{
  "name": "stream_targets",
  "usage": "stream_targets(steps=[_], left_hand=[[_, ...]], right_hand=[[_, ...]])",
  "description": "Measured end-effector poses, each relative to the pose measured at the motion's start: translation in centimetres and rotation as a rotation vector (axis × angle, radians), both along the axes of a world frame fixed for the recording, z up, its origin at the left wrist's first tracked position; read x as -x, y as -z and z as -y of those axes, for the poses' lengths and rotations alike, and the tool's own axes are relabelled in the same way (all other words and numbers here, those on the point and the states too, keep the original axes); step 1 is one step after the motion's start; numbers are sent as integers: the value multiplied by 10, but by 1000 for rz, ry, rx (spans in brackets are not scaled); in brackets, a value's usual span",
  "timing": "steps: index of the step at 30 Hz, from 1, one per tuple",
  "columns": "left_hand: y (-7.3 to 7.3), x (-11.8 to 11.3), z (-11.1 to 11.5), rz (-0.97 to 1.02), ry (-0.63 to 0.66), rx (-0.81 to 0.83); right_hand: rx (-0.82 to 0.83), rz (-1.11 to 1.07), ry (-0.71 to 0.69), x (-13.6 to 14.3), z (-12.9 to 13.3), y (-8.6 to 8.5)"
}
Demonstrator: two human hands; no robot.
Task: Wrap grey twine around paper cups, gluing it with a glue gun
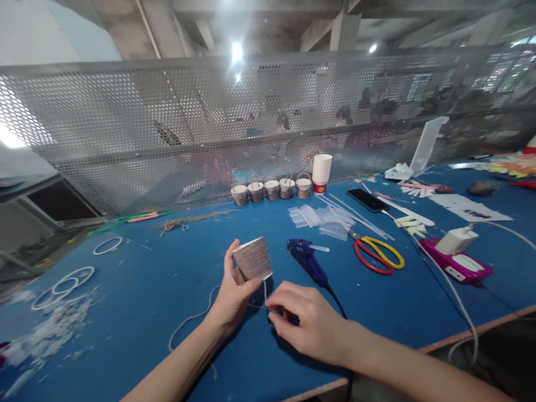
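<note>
A small paper cup (253, 259) wrapped in grey-brown cord is tilted on its side in my left hand (234, 287), with the thumb and fingers around it. Loose cord (188, 320) runs from the cup down to my right hand (304, 318), whose thumb and fingertips pinch it just below the cup. More of the cord trails across the blue table under my left forearm. A blue glue gun (307, 261) lies right of the cup, a clear glue stick in its back end.
Behind stand several wrapped cups (272, 190) and a stack of white cups (322, 170). To the right lie scissors (379, 254), plastic strips (320, 219), a phone (367, 200) and a magenta power strip (460, 262). White rings (65, 286) and scraps are at the left.
</note>
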State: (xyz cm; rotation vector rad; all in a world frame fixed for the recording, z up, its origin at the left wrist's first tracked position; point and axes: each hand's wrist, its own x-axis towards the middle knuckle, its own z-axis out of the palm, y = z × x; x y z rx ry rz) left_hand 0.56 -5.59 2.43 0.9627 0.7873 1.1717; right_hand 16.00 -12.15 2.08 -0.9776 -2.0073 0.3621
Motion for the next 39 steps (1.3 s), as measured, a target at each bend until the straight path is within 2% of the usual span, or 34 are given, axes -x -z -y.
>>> stream_targets(steps=[4, 8, 11, 14, 16, 20, 27, 33, 36, 39], left_hand=[[0, 1, -3, 41, -15, -2], [-5, 1, -1, 68, -6, 36], [-8, 1, 2, 89, 9, 53], [-7, 1, 2, 84, 13, 53], [-6, 1, 1, 70, 4, 53], [-4, 2, -1, 45, -16, 51], [-1, 1, -3, 66, -23, 37], [0, 0, -3, 72, -49, 48], [1, -1, -5, 74, -61, 33], [3, -2, -7, 82, -79, 3]], right_hand=[[-157, 251, -41, -10, 28, -7], [-138, 245, 23, -39, 45, -13], [-39, 180, 230, -68, 32, -11], [171, 105, 487, -88, 2, -5], [319, 90, 529, -94, -19, -2], [512, 60, 468, -88, -49, 4], [523, -12, 436, -70, -67, 11], [545, -128, 435, -62, -51, 4], [585, -224, 340, -58, -33, -3], [515, -246, 238, -52, -18, -7]])
